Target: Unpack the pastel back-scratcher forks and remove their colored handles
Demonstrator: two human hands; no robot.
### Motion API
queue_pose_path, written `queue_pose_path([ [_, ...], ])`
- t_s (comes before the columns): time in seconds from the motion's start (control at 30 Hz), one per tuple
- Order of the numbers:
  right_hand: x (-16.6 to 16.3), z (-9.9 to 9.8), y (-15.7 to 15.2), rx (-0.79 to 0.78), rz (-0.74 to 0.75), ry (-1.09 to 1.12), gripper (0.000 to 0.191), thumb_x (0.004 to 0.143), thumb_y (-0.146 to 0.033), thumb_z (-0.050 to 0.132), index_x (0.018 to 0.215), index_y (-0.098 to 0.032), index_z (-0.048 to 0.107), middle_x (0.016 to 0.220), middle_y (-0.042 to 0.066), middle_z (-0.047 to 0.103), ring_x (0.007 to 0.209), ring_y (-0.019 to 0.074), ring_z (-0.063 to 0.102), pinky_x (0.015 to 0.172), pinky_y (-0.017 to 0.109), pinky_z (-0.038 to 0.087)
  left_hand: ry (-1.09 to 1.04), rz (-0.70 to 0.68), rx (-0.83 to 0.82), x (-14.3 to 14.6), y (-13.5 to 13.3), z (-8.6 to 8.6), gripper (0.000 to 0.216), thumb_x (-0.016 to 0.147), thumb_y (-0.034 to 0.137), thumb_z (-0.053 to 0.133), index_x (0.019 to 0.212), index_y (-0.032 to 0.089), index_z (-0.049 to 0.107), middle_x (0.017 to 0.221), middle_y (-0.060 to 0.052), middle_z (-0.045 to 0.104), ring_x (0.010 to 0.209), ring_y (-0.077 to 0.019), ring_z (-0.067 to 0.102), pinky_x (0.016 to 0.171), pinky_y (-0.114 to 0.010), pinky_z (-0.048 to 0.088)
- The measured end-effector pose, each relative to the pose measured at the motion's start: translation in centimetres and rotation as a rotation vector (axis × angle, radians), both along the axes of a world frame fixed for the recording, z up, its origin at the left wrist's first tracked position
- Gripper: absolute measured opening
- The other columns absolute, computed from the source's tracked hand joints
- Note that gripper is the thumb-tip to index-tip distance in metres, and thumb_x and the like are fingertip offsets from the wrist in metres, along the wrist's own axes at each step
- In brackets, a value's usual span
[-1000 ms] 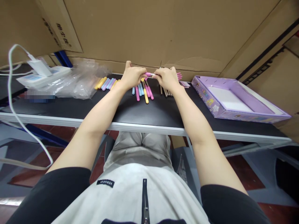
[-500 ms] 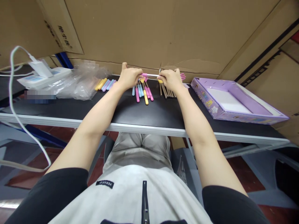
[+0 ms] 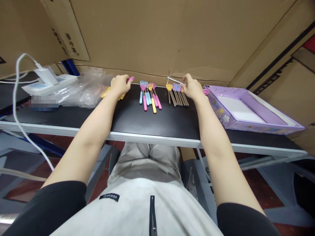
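My left hand [image 3: 120, 86] is closed on a pink handle [image 3: 130, 79], above yellow handles [image 3: 105, 92] that it partly covers. In my right hand [image 3: 193, 88] is a back scratcher with a bare metal rod [image 3: 174, 80] pointing left. Its pink claw [image 3: 206, 92] sticks out past the right side of that hand. Between the hands lies a group of small back scratchers [image 3: 150, 95] with pink, blue and yellow handles. Under the rod lies a row of back scratchers [image 3: 179, 98] with brown rods and no coloured handles.
A purple open box [image 3: 268, 126] stands at the right of the black table [image 3: 152, 126]. Clear plastic bags [image 3: 83, 90] and a white power strip [image 3: 52, 83] with a plugged-in charger and cable are at the left. Cardboard [image 3: 147, 39] rises along the back.
My hands have moved apart. The pink handle, which was at the end of the rod, is now away from it in my left hand. My right hand has shifted slightly right with the rod.
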State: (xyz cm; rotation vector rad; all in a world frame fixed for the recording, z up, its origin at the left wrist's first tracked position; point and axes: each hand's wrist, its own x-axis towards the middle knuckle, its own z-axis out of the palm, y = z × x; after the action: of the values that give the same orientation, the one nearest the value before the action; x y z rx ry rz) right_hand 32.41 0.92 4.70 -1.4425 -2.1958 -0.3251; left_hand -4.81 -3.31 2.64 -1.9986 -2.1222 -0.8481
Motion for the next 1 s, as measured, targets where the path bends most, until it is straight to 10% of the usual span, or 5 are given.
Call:
queue_pose_path([
  [0.37,-2.6,-0.7,-1.0,0.048,0.114,-0.155,0.026,0.104,-0.036,0.058,0.111,-0.018,0.076,0.121,0.021,0.071,0.121,0.0391,0.06,0.103,0.059,0.044,-0.021,-0.062,0.026,-0.4,0.4,-0.5,0.04,0.103,0.049,0.046,0.113,0.02,0.072,0.107,-0.018,0.074,0.118,-0.0382,0.065,0.106,-0.049,0.049],
  [1.0,-3.7,-2.8,-1.2,-0.033,0.132,-0.291,0.043,0.098,-0.012,0.049,0.129,-0.017,0.079,0.112,0.018,0.081,0.104,0.029,0.07,0.11,0.053,0.038,0.028,-0.119,-0.075,0.3,-0.4,-0.1,0.03,0.089,0.022,0.056,0.114,0.019,0.072,0.117,-0.02,0.074,0.115,-0.0381,0.07,0.101,-0.048,0.051],
])
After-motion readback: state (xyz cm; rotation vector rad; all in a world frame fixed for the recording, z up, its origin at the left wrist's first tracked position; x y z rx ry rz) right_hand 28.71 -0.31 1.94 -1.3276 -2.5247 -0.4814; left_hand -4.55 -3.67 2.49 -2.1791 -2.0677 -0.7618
